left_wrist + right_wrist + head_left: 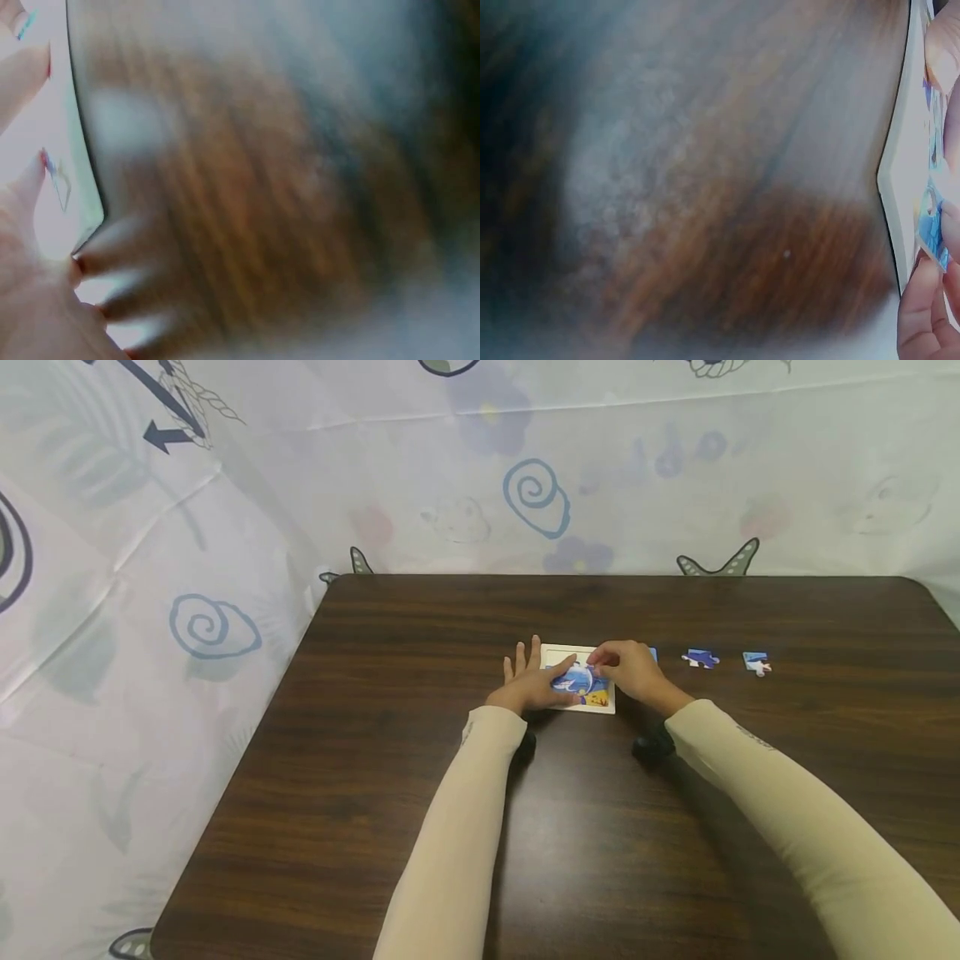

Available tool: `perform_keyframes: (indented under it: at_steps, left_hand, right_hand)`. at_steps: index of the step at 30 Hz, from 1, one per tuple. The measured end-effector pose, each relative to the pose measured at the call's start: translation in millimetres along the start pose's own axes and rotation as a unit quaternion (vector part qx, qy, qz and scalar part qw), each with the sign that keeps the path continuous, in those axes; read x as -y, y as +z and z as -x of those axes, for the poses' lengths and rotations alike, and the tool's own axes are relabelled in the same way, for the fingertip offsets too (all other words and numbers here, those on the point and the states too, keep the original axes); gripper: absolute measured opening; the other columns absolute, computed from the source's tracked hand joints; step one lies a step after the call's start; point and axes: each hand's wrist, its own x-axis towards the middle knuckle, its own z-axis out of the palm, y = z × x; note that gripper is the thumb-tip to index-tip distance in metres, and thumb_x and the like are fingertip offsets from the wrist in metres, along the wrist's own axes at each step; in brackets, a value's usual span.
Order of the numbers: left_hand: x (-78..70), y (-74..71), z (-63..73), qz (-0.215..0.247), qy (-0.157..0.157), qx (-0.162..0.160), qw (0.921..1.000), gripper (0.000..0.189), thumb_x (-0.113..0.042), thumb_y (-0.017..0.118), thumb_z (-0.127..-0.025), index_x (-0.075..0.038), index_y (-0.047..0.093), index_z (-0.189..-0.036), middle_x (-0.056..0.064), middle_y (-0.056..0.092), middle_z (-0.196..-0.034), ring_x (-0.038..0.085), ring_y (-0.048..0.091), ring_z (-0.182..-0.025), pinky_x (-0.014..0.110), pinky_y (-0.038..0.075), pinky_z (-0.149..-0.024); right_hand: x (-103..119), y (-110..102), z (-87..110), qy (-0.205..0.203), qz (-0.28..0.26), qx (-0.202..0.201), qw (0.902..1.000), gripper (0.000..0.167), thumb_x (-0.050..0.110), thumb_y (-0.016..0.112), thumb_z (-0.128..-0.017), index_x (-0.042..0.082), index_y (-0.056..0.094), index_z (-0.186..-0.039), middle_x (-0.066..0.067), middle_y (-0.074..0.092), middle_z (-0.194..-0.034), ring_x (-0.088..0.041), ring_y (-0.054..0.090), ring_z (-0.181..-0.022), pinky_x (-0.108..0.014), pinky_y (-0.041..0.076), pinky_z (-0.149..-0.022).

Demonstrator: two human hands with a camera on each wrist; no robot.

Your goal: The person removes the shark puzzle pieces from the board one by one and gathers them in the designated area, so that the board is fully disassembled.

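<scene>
A small jigsaw puzzle in a cream frame (557, 653) lies on the table, its picture (576, 680) blue with a yellow corner. My left hand (531, 685) rests on the frame's left side, fingers spread straight and the thumb reaching over the picture. The frame's edge (84, 165) runs beside that hand in the left wrist view. Over the upper right part of the puzzle, my right hand (632, 672) pinches a blue puzzle piece (931, 231) between thumb and fingertips. Fingers cover part of the picture.
Two loose puzzle pieces, one dark blue (701, 658) and one light blue and white (757, 663), lie to the right on the brown table (360, 760). Another blue piece (653, 654) peeks out behind the right hand. A patterned white cloth (435, 468) hangs behind the table.
</scene>
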Motion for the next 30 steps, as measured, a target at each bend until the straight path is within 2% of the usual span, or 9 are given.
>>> perform_keyframes:
  at_steps: [6, 20, 23, 28, 30]
  left_hand:
    - [-0.7, 0.6, -2.9, -0.007, 0.001, -0.002, 1.0000, 0.065, -0.053, 0.045, -0.095, -0.045, 0.010, -0.149, 0.009, -0.029, -0.157, 0.033, -0.028, -0.145, 0.054, -0.015, -0.118]
    - [-4.2, 0.1, -2.3, 0.001, -0.011, -0.002, 0.9999, 0.065, -0.049, 0.048, -0.095, -0.045, 0.013, -0.149, 0.008, -0.026, -0.158, 0.032, -0.026, -0.146, 0.053, -0.014, -0.119]
    - [-3.9, 0.4, -2.4, 0.007, -0.014, -0.002, 0.9999, 0.065, -0.049, 0.049, -0.094, -0.045, 0.014, -0.149, 0.007, -0.026, -0.159, 0.032, -0.026, -0.146, 0.053, -0.015, -0.119]
    - [-2.4, 0.4, -2.8, 0.015, -0.017, -0.005, 0.9997, 0.066, -0.050, 0.050, -0.093, -0.045, 0.014, -0.149, 0.006, -0.026, -0.159, 0.031, -0.027, -0.146, 0.053, -0.016, -0.119]
    - [-1.8, 0.0, -2.5, 0.018, -0.014, -0.005, 0.9997, 0.066, -0.050, 0.050, -0.093, -0.045, 0.014, -0.149, 0.006, -0.026, -0.158, 0.031, -0.027, -0.146, 0.053, -0.016, -0.119]
  right_hand:
    - [-0.8, -3.0, -1.2, -0.007, 0.020, 0.005, 0.9998, 0.019, 0.003, 0.060, -0.090, -0.003, 0.068, -0.106, -0.023, 0.068, -0.101, -0.033, 0.060, -0.093, -0.048, 0.050, -0.091]
    - [0.8, -5.8, 2.4, -0.003, 0.009, 0.012, 0.9999, 0.018, 0.004, 0.060, -0.091, -0.003, 0.068, -0.105, -0.025, 0.068, -0.105, -0.034, 0.059, -0.097, -0.051, 0.048, -0.096]
    - [-1.3, -7.5, 2.1, 0.012, -0.012, 0.014, 0.9998, 0.019, 0.004, 0.058, -0.092, -0.004, 0.066, -0.108, -0.025, 0.066, -0.106, -0.033, 0.059, -0.098, -0.046, 0.050, -0.092]
    - [-6.7, -17.0, 2.2, 0.038, -0.040, 0.020, 0.9983, 0.022, 0.007, 0.055, -0.094, -0.003, 0.063, -0.112, -0.023, 0.064, -0.108, -0.029, 0.059, -0.094, -0.032, 0.052, -0.080]
    - [-9.5, -22.3, 3.3, 0.050, -0.048, 0.024, 0.9973, 0.023, 0.008, 0.055, -0.095, -0.002, 0.063, -0.114, -0.023, 0.064, -0.109, -0.027, 0.060, -0.092, -0.031, 0.054, -0.079]
